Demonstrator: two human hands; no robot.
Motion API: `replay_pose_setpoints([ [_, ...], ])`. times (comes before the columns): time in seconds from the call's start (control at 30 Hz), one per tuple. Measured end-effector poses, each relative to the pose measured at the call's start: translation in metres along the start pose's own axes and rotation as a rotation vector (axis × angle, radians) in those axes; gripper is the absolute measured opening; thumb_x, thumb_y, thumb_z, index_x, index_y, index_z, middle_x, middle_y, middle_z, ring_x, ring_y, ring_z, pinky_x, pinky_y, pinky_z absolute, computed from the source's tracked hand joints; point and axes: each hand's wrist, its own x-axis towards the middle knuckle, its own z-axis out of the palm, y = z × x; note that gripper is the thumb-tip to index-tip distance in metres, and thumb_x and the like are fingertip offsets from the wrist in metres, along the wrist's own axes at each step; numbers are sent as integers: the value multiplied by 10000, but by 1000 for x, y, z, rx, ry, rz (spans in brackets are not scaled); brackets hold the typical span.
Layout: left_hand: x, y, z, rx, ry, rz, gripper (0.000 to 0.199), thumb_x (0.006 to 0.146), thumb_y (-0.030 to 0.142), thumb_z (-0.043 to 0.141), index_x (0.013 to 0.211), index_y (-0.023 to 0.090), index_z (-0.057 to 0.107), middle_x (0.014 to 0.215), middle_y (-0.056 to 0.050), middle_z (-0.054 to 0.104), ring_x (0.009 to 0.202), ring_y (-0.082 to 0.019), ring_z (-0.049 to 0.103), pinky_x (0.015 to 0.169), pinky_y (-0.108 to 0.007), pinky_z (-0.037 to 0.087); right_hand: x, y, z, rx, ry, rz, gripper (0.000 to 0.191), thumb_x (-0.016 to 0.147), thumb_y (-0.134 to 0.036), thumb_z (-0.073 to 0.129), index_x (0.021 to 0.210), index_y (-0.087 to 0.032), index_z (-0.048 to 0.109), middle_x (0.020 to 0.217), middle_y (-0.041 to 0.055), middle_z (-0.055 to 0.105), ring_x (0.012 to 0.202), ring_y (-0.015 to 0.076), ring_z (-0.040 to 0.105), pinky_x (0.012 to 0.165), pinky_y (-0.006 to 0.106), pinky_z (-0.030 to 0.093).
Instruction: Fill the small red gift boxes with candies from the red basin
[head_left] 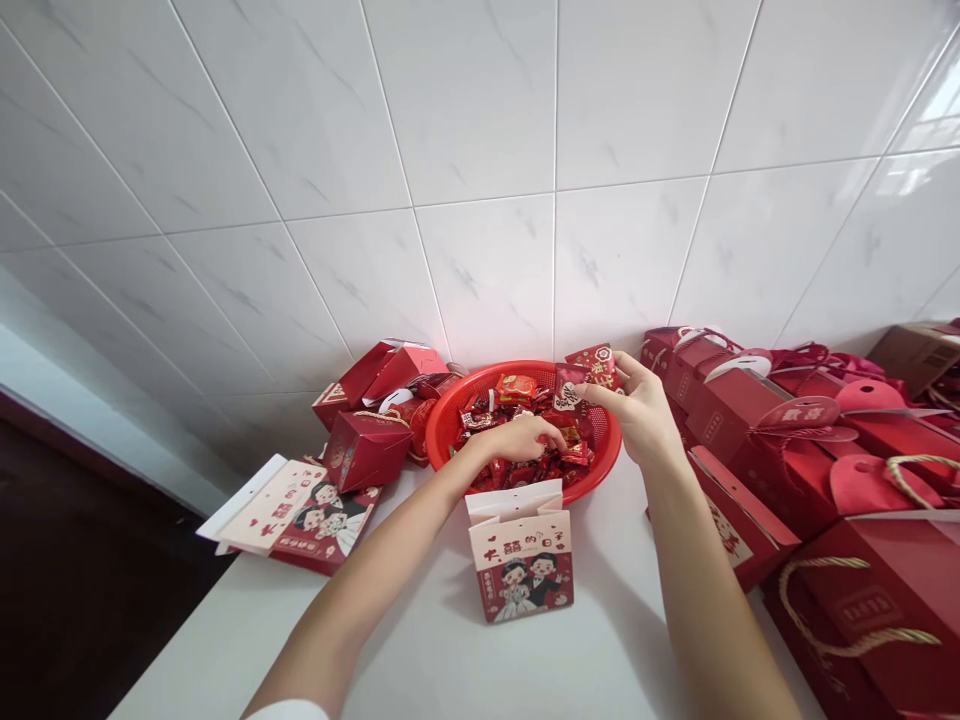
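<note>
A red plastic basket (439, 425) holds many small wrapped candies (517, 388), mostly red and gold. My left hand (525, 438) reaches into it, fingers curled down among the candies; what lies between the fingertips is hidden. Above the basket's right rim, my right hand (634, 400) pinches red candy packets (592, 370) with gold and white print between thumb and fingers. In front of the basket, a paper gift bag (523, 570) stands upright with its top open, printed with a cartoon bridal couple.
Another such gift bag (300, 515) lies flat at the left, beside red gift boxes (367, 450). Many red boxes with rope handles (862, 590) crowd the right side. The white table (420, 650) meets a tiled wall (487, 270) at the back.
</note>
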Motion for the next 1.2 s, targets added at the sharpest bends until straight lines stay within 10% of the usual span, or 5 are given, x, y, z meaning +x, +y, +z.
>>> replay_pose_setpoints([
  [0.4,20,7,23,229,-13,-47,443,802,412,691,1158,150,664,1097,-121,658,952,-266,631,791,-326,480,3,3,12,-18,-39,12,315,642,-260,805,924,-193,684,888,26,741,806,199,678,765,334,549],
  [0.6,18,-1,16,188,4,-72,235,877,393,618,874,172,697,873,-61,684,732,-190,583,643,-278,382,3,4,8,-18,-35,11,310,651,-236,805,937,-197,691,888,19,740,792,188,676,760,327,545],
  [0.83,6,-8,7,-297,230,-89,460,918,391,510,530,192,366,521,52,346,542,-113,336,599,-284,290,2,-2,4,-6,0,3,341,621,-258,832,922,-199,685,860,12,731,767,184,671,739,321,546],
  [1.03,-22,0,-1,-1062,460,-117,316,751,470,737,765,166,648,802,-5,626,764,-145,550,709,-267,434,0,-5,1,24,6,35,377,613,-279,840,946,-201,680,848,15,731,735,193,677,706,335,562],
  [1.2,-42,6,-4,-1206,509,-187,262,731,397,783,777,155,693,812,-29,669,747,-139,576,644,-246,444,-2,-6,2,10,-33,57,387,628,-297,830,969,-199,676,870,27,743,742,203,692,706,350,577],
])
